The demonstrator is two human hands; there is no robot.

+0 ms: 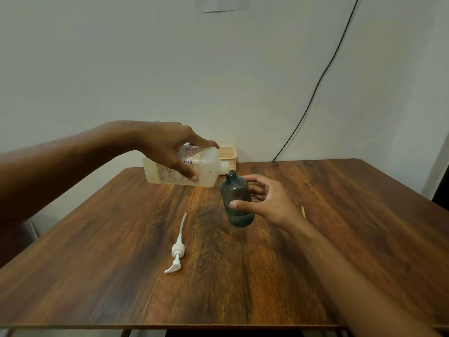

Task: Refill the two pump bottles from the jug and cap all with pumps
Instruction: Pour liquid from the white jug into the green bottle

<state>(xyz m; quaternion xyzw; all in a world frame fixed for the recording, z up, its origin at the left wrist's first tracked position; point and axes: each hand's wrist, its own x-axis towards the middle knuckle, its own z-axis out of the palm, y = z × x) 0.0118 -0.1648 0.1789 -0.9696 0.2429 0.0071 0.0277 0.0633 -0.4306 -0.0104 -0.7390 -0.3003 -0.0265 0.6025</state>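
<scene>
My left hand grips a translucent white jug lying almost horizontal, its open spout right above the mouth of a dark teal bottle. The teal bottle stands upright on the wooden table, uncapped, with a little liquid at its bottom. My right hand wraps around the bottle's right side, thumb in front and fingers behind. A white pump with its long dip tube lies flat on the table, left of and nearer than the bottle.
A peach plastic basket sits at the table's far edge against the wall, behind the jug. A small yellow-green sliver lies on the table to the right. A black cable runs down the wall.
</scene>
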